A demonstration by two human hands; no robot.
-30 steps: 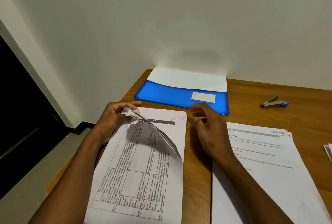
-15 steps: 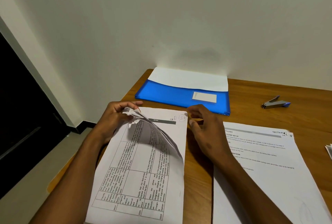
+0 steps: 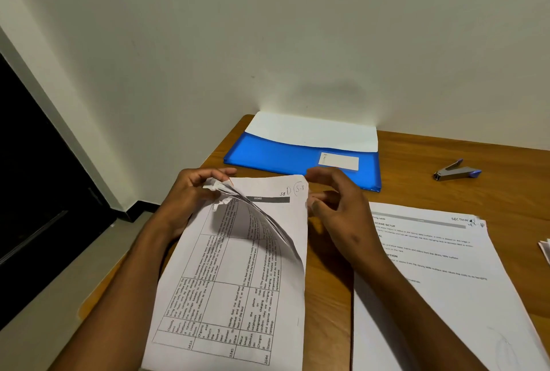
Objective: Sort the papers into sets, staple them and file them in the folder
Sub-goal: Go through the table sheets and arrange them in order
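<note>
From the head camera, the left hand (image 3: pixel 190 195) pinches the crumpled top-left corner of the paper set (image 3: pixel 238 275), peeling its upper sheets up; the set's long axis runs from 6 toward 12 o'clock on the table (image 3: pixel 446 192). The right hand (image 3: pixel 336 206), fingers loosely curled and holding nothing, hovers at the set's top-right corner. The stapler (image 3: pixel 456 170) lies toward 2 o'clock, nearer that hand, and the blue folder (image 3: pixel 268 153) at 12.

Wooden table (image 3: pixel 416 162), plain white wall (image 3: pixel 268 28)

A wooden table (image 3: pixel 416 162) stands against a pale wall (image 3: pixel 268 28), beside a dark doorway (image 3: pixel 29 177).
</note>
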